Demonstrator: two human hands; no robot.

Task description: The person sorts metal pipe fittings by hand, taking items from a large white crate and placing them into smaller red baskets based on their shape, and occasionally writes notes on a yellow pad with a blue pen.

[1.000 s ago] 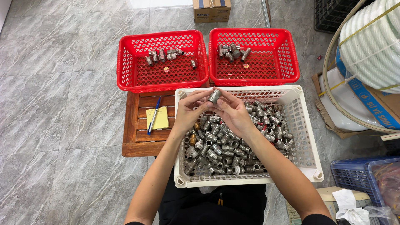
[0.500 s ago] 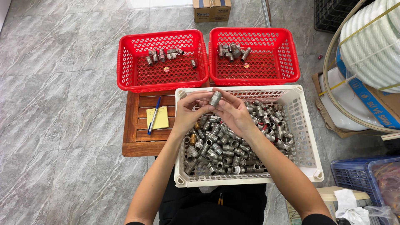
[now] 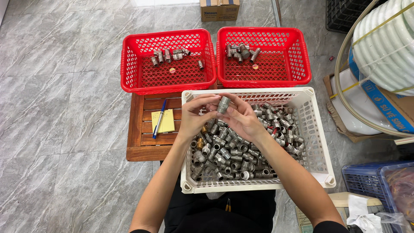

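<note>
Metal threaded fitting (image 3: pixel 223 104) was pinched between both hands over the white basket (image 3: pixel 320 142) of similar fittings. The left hand (image 3: pixel 196 115) and right hand (image 3: pixel 241 117) each kept a narrow grip on it, and the fingers covered its lower end. Behind stood two red baskets (image 3: pixel 129 64); small parts inside were hard to identify.

Two red mesh baskets (image 3: pixel 169 82), white crate (image 3: pixel 319 142), silver metal fittings (image 3: pixel 224 151), yellow notepad (image 3: pixel 165 121), blue pen (image 3: pixel 159 118)
</note>
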